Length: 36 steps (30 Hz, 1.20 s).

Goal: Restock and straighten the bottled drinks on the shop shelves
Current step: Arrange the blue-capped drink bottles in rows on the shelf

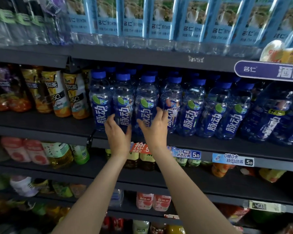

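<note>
**Squaring up the blue-capped bottles at the shelf's front edge**

Starting at the left end of the middle shelf (41, 122), we are passing the tea bottles (63, 97) and coming to the row of blue bottles (191, 107), which is running along the front edge toward the right end. Our left hand (117, 132) is reaching up with fingers loosely spread, touching the lower label of the second bottle (123, 102) without wrapping it. Our right hand (155, 125) is likewise held apart, fingers straight against the third bottle (146, 102) and brushing its right-hand neighbour.

We are judging these full bottles as fairly heavy, with thin walls that give under a squeeze and slick film labels. Taking hold low on the labelled body, or at the stiffer shoulder, looks safest; nudging near the base should be sliding them rather than tipping them.
</note>
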Each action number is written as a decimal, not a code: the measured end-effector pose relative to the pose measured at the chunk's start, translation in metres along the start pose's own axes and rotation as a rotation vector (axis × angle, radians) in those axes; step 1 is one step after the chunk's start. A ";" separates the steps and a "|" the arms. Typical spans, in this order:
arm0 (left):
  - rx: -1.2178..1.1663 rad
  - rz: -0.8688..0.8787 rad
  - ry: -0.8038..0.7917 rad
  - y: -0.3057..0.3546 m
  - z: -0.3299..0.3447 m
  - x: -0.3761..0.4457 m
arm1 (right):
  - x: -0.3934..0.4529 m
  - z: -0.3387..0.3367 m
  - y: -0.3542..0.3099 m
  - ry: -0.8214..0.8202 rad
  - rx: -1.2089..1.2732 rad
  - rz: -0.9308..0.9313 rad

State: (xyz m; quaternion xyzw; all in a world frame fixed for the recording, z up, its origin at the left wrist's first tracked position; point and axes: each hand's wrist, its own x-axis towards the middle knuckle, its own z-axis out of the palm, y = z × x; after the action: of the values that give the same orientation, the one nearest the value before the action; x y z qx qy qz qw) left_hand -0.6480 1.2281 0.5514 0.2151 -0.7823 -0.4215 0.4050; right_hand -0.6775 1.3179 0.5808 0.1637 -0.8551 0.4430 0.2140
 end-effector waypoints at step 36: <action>0.176 0.139 -0.229 -0.026 -0.013 0.025 | 0.008 0.035 -0.016 0.083 0.027 0.489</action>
State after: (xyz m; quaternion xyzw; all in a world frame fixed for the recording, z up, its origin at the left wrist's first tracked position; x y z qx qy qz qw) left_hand -0.6518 1.1904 0.5456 0.1456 -0.8703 -0.3439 0.3211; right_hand -0.6848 1.2789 0.5781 -0.0634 -0.8537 0.4994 0.1332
